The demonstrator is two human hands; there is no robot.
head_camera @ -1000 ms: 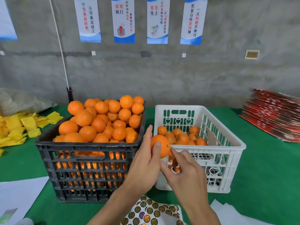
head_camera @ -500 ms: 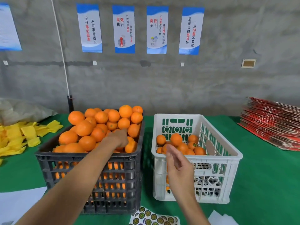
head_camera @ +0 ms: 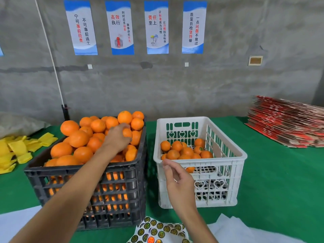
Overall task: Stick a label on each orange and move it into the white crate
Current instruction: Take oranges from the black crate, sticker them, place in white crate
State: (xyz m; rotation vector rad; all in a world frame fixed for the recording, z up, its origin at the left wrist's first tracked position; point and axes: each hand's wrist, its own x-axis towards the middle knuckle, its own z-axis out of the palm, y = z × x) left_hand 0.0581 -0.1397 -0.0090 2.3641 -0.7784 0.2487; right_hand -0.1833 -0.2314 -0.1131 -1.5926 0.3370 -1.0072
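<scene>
A black crate [head_camera: 52, 174] on the left is heaped with oranges. My left hand [head_camera: 117, 137] reaches into the heap and curls its fingers around one orange [head_camera: 127, 132] near the crate's right side. The white crate [head_camera: 236, 160] stands to the right and holds several oranges [head_camera: 185, 151], one showing a round label [head_camera: 201, 148]. My right hand [head_camera: 178, 181] hovers in front of the white crate's near wall, fingers loosely bent and holding nothing. A sheet of round labels [head_camera: 157, 230] lies at the near table edge.
The table has a green cloth [head_camera: 280, 181]. Yellow foam pieces [head_camera: 17, 149] lie at the left. A stack of red flat cartons [head_camera: 287, 121] sits at the back right. White sheets [head_camera: 233, 228] lie at the near edge. A concrete wall with posters stands behind.
The orange held by both hands a second ago is gone from them. My left hand moved to the black crate and closed around a new orange. My right hand drew back from the white crate.
</scene>
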